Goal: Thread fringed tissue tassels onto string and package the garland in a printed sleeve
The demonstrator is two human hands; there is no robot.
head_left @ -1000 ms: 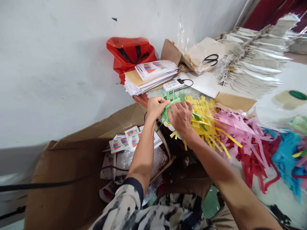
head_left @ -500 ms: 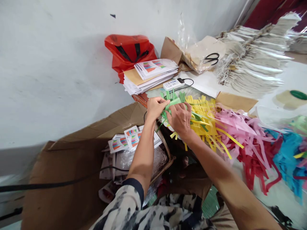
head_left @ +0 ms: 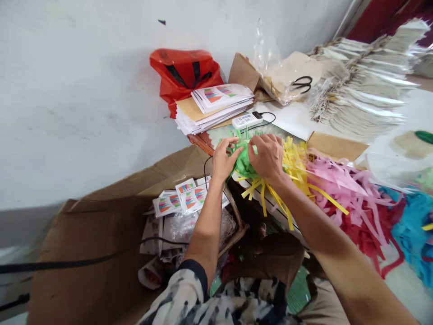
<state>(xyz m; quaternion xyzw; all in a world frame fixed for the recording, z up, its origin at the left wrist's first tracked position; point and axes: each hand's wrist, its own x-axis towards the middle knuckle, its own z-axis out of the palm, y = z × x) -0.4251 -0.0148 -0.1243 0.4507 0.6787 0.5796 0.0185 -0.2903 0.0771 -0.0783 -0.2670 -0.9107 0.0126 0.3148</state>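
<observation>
Head view: left of centre, an open cardboard box (head_left: 111, 216) holds printed cards (head_left: 189, 198). Just right of it the left hand (head_left: 223, 162) is closed, thumb and fingers pinching one side of a wad of green paper strips (head_left: 244, 160) at the left end of a row of coloured strips. The right hand (head_left: 269, 155) grips the wad's other side with curled fingers, probably so the loose strips stay gathered between both hands. The wad is bunched, with no clear long axis, and its free ends point away toward the wall (head_left: 84, 90); yellow strips (head_left: 299, 155), then pink strips (head_left: 338, 178), lie rightward.
</observation>
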